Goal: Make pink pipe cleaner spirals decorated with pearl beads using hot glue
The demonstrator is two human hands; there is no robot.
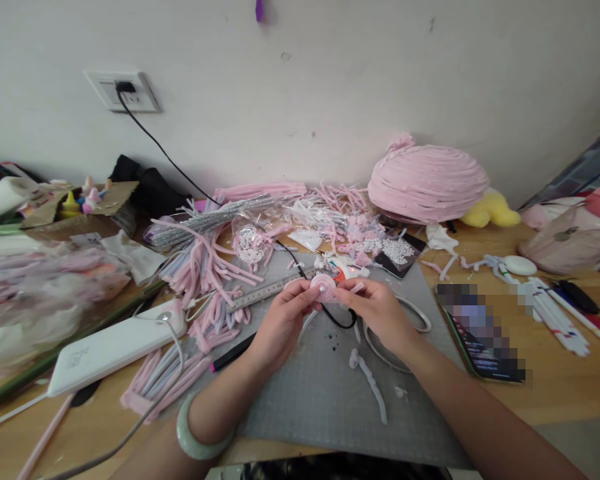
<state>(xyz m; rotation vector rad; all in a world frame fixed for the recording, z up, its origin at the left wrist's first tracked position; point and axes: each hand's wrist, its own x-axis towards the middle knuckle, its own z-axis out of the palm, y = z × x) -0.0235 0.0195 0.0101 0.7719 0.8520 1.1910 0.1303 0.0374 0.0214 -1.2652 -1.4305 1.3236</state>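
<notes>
My left hand and my right hand meet above a grey cutting mat. Together they pinch a small pink round piece with a pale bead at its centre. The left fingers hold its left edge; the right fingers grip a pink pipe cleaner end at its right side. A green bangle circles my left wrist. A metal ruler lies just left of the hands. A white twisted pipe cleaner lies on the mat below them.
Pink pipe cleaners are heaped to the left, beside a white power bank. A metal ring and a phone lie right of the hands. A large pink coiled mound sits by the wall. Pens lie far right.
</notes>
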